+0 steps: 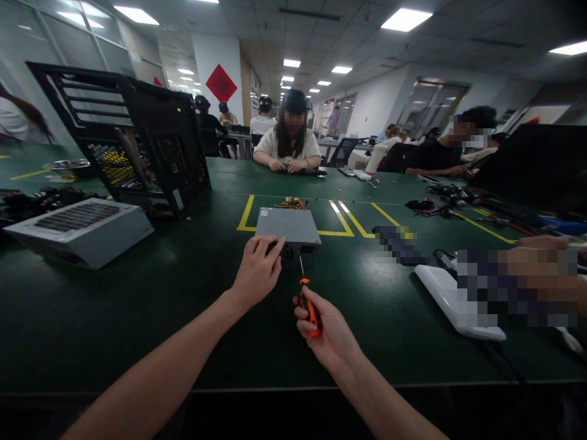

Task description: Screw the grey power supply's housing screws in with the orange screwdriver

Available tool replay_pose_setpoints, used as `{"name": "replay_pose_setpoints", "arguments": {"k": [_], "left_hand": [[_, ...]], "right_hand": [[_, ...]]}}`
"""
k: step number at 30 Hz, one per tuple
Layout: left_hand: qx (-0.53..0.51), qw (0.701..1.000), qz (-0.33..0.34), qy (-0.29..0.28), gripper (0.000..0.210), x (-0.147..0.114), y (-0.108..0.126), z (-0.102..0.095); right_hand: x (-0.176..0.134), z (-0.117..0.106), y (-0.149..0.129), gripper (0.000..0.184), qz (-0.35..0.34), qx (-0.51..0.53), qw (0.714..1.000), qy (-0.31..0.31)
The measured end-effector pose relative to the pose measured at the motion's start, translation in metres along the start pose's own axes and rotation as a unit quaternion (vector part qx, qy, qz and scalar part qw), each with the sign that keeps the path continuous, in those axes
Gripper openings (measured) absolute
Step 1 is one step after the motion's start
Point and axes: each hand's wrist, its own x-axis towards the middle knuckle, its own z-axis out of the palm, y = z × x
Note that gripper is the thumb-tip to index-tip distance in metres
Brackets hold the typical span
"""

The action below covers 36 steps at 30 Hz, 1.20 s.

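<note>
On the green table [114,318], a gray box [288,225] sits seemingly unopened. The left hand [257,269], fingers slightly apart, rests on its near edge; the right hand [328,327] clamps its fingers around an orange screwdriver [313,316], tip near the box's front. Turning done or left cannot be told.

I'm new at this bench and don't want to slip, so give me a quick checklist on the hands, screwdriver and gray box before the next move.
1. Left hand on the gray box: ok, touching its top by the near edge.
2. Right hand around the screwdriver: ok, held by its handle.
3. Screwdriver aimed at the box: ok, the shaft points to its near face.
4. Tip properly seated: cannot tell, too small to make out.
5. Cables away from the screwdriver: ok, at the box's far side.
</note>
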Motion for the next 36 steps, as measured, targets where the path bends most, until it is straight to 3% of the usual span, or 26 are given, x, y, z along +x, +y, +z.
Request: {"name": "replay_pose_setpoints", "arguments": {"k": [8,13,20,36], "left_hand": [[0.005,1.000,-0.013,0.000,0.040,0.001,-0.001,0.000],[0.001,1.000,-0.020,-0.003,0.039,0.001,0.000,0.000],[-0.004,1.000,-0.014,-0.002,0.041,0.001,0.002,-0.001],[-0.017,1.000,-0.016,-0.009,0.042,0.002,0.001,-0.003]], "right_hand": [[-0.003,0.001,-0.001,0.024,0.035,0.016,0.999,0.001],[-0.005,0.002,-0.002,0.010,0.008,0.049,0.999,0.022],[-0.006,0.008,0.001,0.021,0.055,0.037,0.998,0.017],[-0.012,0.015,-0.002,0.022,0.040,0.096,0.995,0.003]]}}
